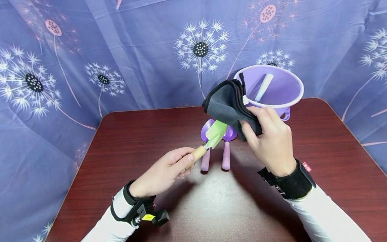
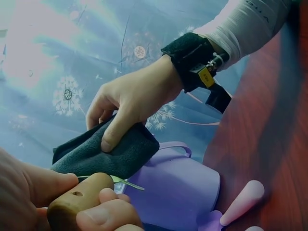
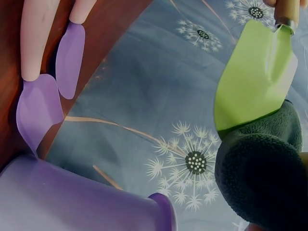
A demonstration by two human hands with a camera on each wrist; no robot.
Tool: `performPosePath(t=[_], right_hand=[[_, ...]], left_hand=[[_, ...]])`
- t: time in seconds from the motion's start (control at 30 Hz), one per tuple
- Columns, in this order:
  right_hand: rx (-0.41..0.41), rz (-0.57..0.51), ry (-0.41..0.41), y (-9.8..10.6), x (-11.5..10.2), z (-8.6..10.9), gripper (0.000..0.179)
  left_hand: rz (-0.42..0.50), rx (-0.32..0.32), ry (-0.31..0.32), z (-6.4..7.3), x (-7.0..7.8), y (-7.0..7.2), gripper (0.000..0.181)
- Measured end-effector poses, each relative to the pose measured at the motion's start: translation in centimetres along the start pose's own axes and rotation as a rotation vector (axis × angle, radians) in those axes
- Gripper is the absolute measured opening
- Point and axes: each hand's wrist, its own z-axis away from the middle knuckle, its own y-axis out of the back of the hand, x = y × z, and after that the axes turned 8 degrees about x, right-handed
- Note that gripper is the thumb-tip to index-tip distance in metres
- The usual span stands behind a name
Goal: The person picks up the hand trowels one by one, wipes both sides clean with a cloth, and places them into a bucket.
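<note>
My left hand (image 1: 169, 168) grips the wooden handle (image 1: 197, 155) of a small garden trowel with a light green blade (image 3: 255, 77). In my right hand (image 1: 272, 141) is a folded dark grey cloth (image 1: 226, 102) with black edging, pinched between thumb and fingers. The cloth lies against the tip of the green blade, hiding part of it in the head view. Below, two purple garden tools with pink handles lie side by side on the table: one on the left (image 1: 205, 161), the other on the right (image 1: 226, 158).
A purple bucket (image 1: 284, 87) stands at the back right of the dark red wooden table (image 1: 145, 131). A pale handle (image 1: 264, 87) sticks up inside it. A blue curtain (image 1: 145, 53) with dandelion prints hangs behind the table.
</note>
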Motion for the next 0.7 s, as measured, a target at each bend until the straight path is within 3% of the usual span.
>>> performPosePath(t=[0.33,0.7], right_hand=[[0.023,0.017,-0.047,0.05,0.33,-0.16,0.028],[-0.002,0.027,-0.025,-0.06,0.37,0.25,0.029]], left_hand=[[0.085,-0.018,-0.027,-0.04,0.48,-0.25,0.025],[0.141,-0.030,-0.025,-0.09,0.54,-0.39,0.027]])
